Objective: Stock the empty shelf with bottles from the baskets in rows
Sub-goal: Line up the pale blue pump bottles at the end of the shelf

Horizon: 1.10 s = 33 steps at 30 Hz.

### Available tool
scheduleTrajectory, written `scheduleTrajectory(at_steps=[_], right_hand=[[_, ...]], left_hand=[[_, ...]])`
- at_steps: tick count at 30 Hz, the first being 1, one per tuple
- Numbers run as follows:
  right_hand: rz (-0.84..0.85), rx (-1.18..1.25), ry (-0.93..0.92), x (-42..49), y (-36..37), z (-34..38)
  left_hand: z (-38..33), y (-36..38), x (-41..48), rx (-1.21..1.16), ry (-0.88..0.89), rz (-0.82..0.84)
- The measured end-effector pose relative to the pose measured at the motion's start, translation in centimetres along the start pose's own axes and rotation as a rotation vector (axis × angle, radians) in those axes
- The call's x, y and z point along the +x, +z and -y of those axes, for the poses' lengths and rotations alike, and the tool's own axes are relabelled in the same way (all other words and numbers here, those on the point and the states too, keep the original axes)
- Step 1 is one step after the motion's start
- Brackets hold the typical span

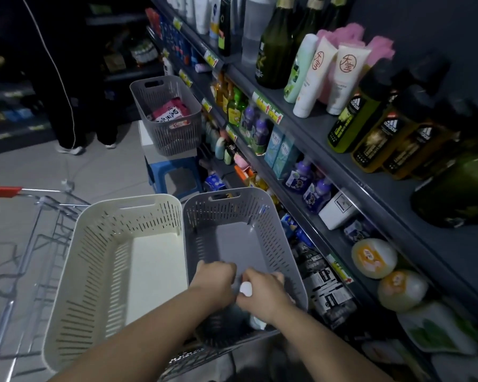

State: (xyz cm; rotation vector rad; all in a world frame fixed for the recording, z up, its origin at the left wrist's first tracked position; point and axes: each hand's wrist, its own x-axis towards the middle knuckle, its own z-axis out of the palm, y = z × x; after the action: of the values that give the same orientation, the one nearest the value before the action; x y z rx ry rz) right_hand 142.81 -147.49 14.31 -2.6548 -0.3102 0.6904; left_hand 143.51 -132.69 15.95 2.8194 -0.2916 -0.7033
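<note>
right hand (262,295) gripping bottle (245,288), grey basket (232,205)

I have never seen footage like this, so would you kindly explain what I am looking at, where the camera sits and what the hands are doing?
There is no machine here: a person wears one wide-angle camera on the head, looking down at their own bare hands. Both reach into the near end of a grey basket, which sits beside a cream basket in a shopping trolley. The right hand curls round a white-capped bottle; the left hand is curled beside it, but what it grips is hidden. On the right run shop shelves carrying bottles and tubes. Further off, a second grey basket stands on a blue stool.
</note>
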Motion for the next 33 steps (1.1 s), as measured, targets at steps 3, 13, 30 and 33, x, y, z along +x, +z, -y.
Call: scheduleTrajectory(at_steps=[3,13,30,33], right_hand=[[-0.088,0.085,-0.047,-0.4,-3.4,0.8],[-0.35,0.31,-0.03,-4.7,-16.1,-2.1],[-0.781,0.302,0.074,-23.3,-27.3,-7.9],[-0.857,0.325,0.136,-28.0,-27.8,-9.8]], left_hand=[[0.0,-3.6,0.8,-0.021,0.06,-0.014],[-6.5,-15.5,1.5,-0.191,0.443,-0.077],[-25.8,-22.6,-3.4,-0.372,0.807,0.013],[-30.7,-22.0,-5.3,-0.416,0.864,0.066]])
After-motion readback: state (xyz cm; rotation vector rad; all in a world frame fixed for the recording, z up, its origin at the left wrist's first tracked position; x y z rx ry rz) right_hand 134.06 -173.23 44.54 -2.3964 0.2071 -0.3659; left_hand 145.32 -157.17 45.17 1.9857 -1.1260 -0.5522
